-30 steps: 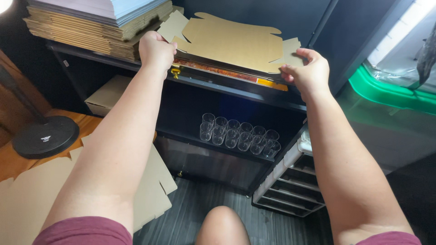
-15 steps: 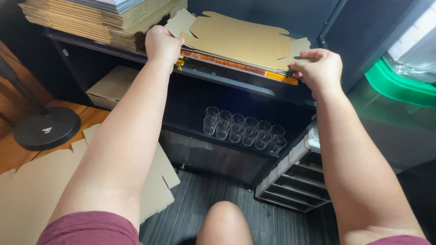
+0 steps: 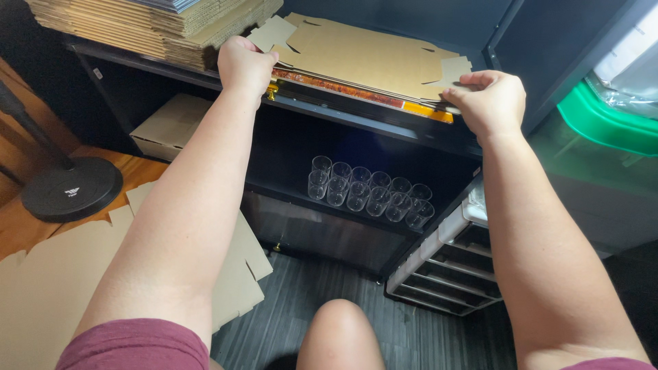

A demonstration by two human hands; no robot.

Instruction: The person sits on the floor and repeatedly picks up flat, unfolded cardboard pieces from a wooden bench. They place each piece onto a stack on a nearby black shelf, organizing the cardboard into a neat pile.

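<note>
1. Both hands grip the same flat cardboard sheet [image 3: 370,55]: the left hand [image 3: 245,63] is closed on its left edge beside a small flap, and the right hand [image 3: 488,101] pinches the right corner flap between thumb and fingers.
2. That sheet is the top one of a thin pile of die-cut box blanks lying on the top shelf [image 3: 384,127] of a dark rack. It looks slightly raised at the right corner, but it lies over the pile and is not clear of it.
3. As far as can be judged, the grasp is made and the lift has barely begun; the sheet has yet to come off the shelf.
4. Under the blanks a colourful printed sheet [image 3: 356,92] shows along the shelf's front edge.
5. To the left on the same shelf stands a taller stack of cardboard [image 3: 157,24].
6. One shelf down sits a cluster of clear plastic cups [image 3: 367,192], with a closed cardboard box [image 3: 171,123] further left.
7. Lower right is a small drawer unit [image 3: 445,270]; a green-lidded bin [image 3: 603,123] stands beyond the right arm.
8. More flat cardboard [image 3: 62,288] lies on the floor at the left, near a round black stand base [image 3: 72,188].
</note>
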